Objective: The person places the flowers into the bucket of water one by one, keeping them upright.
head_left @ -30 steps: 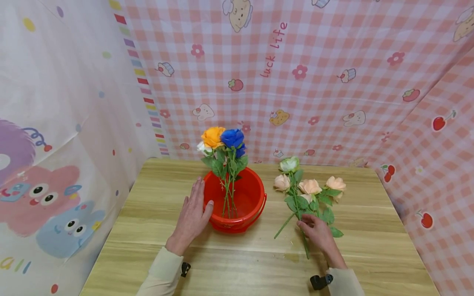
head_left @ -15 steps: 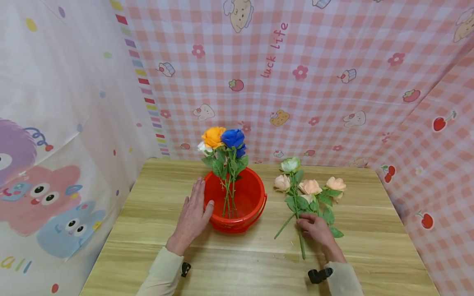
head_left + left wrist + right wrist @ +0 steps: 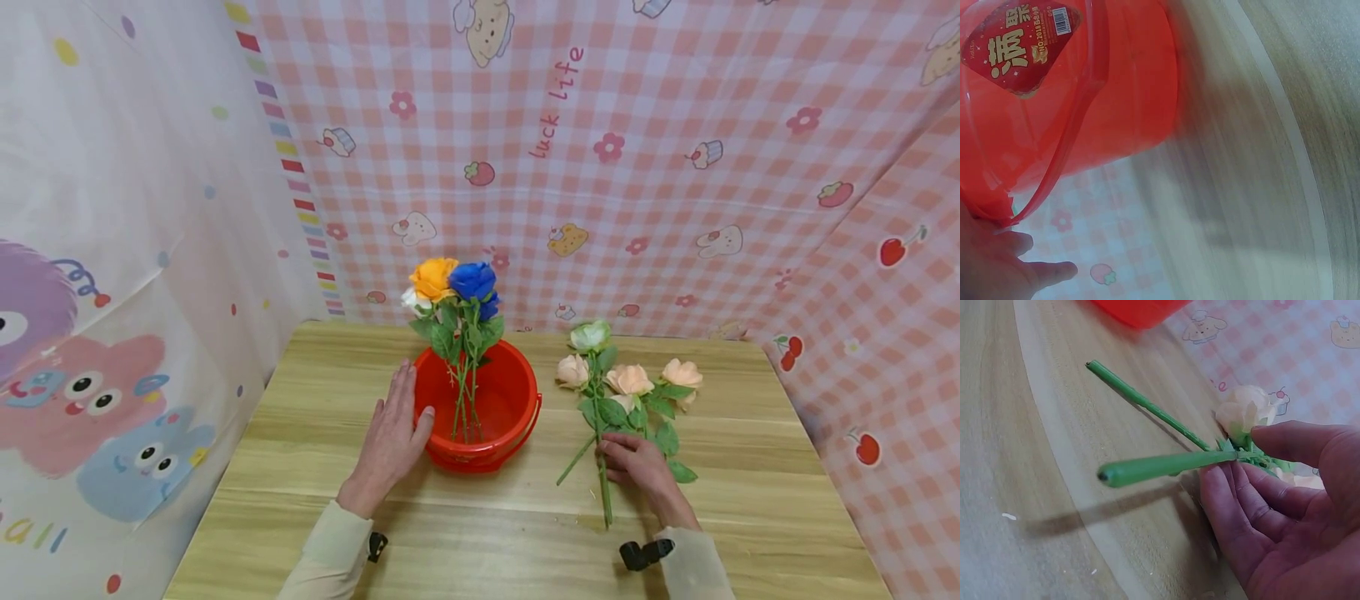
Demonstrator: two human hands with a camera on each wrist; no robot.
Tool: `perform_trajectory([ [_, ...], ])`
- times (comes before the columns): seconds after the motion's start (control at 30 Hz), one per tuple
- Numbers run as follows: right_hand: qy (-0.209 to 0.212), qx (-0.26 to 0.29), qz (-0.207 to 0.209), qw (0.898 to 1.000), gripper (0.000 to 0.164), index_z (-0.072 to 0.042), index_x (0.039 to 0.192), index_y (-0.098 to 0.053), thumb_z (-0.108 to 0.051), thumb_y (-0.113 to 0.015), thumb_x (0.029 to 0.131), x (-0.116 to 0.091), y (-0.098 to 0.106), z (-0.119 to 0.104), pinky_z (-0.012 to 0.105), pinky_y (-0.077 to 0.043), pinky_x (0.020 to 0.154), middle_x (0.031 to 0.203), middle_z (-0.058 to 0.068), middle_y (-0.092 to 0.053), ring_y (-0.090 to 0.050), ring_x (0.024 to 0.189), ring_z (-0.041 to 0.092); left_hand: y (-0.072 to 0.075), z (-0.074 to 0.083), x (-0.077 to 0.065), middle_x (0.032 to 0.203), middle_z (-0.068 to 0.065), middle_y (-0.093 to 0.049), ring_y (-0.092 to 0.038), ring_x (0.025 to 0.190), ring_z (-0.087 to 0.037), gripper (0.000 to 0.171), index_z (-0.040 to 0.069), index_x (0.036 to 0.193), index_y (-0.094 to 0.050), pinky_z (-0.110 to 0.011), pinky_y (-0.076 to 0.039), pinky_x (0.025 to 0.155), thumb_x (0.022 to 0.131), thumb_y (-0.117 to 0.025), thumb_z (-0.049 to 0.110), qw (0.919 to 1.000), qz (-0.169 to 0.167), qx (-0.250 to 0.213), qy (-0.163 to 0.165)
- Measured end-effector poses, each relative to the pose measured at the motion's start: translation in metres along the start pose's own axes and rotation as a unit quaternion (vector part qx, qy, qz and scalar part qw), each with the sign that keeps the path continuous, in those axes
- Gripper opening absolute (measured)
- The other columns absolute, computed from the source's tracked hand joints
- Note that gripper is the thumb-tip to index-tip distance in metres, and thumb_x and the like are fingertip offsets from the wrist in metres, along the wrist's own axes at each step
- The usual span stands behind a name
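Observation:
Fingers straight, my left hand (image 3: 386, 442) rests against the left side of a red plastic bucket (image 3: 517, 417). Inside the bucket stand artificial roses: an orange rose (image 3: 433, 278), a blue rose (image 3: 473, 281) with more blue behind, and a white rose (image 3: 415, 300). To the right of it, my right hand (image 3: 641, 467) pinches a green rose stem (image 3: 1160, 467) between thumb and fingers. This stem runs up toward a pale green rose (image 3: 590, 336), and its cut end is raised over the table in the right wrist view. Peach roses (image 3: 629, 380) lie beside that hand.
A second stem (image 3: 1147, 406) slants across the wooden table (image 3: 480, 542) left of the held one. The bucket's handle (image 3: 1075, 131) hangs down its side. Patterned cloth (image 3: 555, 192) hangs behind the table and at both sides.
The lower end of the held stem has swung to the left, and the right hand has shifted slightly left with it. The left hand and bucket stay as they were.

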State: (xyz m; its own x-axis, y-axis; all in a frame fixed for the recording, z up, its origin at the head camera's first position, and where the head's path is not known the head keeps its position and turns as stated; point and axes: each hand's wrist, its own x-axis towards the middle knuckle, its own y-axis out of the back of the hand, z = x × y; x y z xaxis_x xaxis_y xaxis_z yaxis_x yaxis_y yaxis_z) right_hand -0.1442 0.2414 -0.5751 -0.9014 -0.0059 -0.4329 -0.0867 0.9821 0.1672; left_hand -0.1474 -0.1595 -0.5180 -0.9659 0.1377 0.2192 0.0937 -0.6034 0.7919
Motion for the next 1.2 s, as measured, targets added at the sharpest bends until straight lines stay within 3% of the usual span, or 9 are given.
perform_trajectory([
  [0.53, -0.001, 0.029, -0.008, 1.000, 0.046, 0.013, 0.140, -0.054, -0.010, -0.065, 0.102, 0.0046, -0.0047, 0.0015, 0.026, -0.060, 0.071, 0.112, 0.012, -0.075, -0.070, 0.084, 0.008, -0.0002, -0.0005, 0.0003, 0.172, -0.016, -0.015, -0.018, 0.156, -0.038, 0.071, -0.003, 0.163, -0.019, -0.071, -0.025, 0.116, 0.106, -0.046, 0.030, 1.0000, 0.001, -0.001, -0.001],
  [1.2, 0.006, 0.028, 0.004, 1.000, 0.048, 0.009, 0.145, -0.051, -0.011, -0.063, 0.103, -0.0027, -0.0050, 0.0024, 0.027, -0.060, 0.075, 0.115, 0.009, -0.073, -0.067, 0.091, 0.009, -0.0007, -0.0014, 0.0001, 0.172, -0.016, -0.013, -0.017, 0.157, -0.038, 0.072, -0.002, 0.164, -0.017, -0.071, -0.025, 0.116, 0.107, -0.045, 0.031, 1.0000, -0.001, -0.007, 0.000],
])
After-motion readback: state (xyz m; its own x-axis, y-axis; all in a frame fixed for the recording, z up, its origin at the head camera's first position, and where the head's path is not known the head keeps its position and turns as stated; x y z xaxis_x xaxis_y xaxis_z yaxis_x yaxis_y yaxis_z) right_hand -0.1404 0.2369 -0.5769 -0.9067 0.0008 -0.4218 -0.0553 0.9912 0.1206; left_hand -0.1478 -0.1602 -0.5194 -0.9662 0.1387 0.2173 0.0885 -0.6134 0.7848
